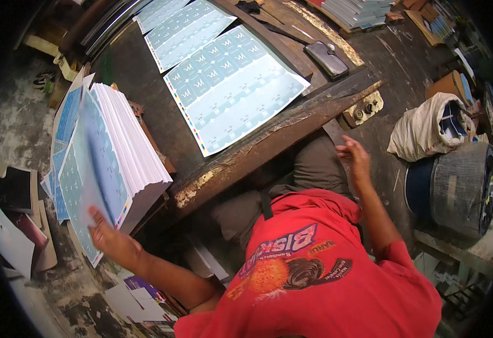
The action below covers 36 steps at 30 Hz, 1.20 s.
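Note:
My left hand (114,241) is at the near lower edge of a tall paper stack (134,141) on the left, fingers closed on a pale blue printed sheet (86,174). That sheet is bent and partly smeared by motion, and it hides some of my fingertips. Away to the right, my right hand (356,160) hangs in the air beside my knee, empty, with its fingers apart. In front of me, a teal-and-white printed sheet (235,90) lies flat on the dark table (193,160), with more printed sheets (187,34) overlapping behind it.
A dark pouch (326,59) rests near the table's right corner. On the floor side at right are a white sack (426,127) and a large wrapped roll (457,188). Another paper pile (359,11) stands at the far right. Loose sheets (137,304) lie below the stack at left.

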### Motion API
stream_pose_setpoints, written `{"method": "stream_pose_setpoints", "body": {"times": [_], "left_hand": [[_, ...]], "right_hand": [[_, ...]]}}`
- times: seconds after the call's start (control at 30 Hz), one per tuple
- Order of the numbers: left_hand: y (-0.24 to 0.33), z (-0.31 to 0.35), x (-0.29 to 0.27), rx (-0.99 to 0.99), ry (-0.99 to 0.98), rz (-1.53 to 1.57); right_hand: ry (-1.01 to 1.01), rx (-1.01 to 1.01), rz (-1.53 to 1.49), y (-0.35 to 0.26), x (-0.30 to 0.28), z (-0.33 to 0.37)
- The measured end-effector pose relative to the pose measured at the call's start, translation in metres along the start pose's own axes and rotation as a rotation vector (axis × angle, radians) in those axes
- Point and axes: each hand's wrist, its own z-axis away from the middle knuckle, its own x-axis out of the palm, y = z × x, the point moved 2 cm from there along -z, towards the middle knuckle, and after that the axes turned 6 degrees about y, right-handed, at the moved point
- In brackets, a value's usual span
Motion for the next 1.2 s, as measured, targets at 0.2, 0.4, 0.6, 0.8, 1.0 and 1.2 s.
{"method": "stream_pose_setpoints", "body": {"times": [0.2, 0.4, 0.6, 0.8, 1.0, 1.2], "left_hand": [[0.042, 0.040, 0.026, 0.349, -0.050, -0.012], [0.058, 0.095, 0.071, 0.843, -0.634, -0.170], [-0.019, 0.126, 0.095, 0.479, -0.838, -0.138], [-0.064, 0.142, 0.079, 0.278, -1.089, -0.190], [-0.056, 0.136, 0.092, 0.126, -1.160, -0.300], [-0.031, 0.124, 0.114, -0.010, -1.219, -0.370]], "right_hand": [[0.121, 0.033, 0.639, 0.196, -0.125, -0.016], [-0.266, 0.033, 0.650, 0.242, -0.093, -0.001], [-0.482, -0.255, 0.736, 0.264, -0.071, -0.056], [-0.313, 0.218, 0.690, 0.261, -0.067, -0.048], [-0.175, 0.589, 0.447, 0.268, -0.072, -0.039], [-0.589, -0.073, 0.937, 0.032, -0.018, -0.007]]}}
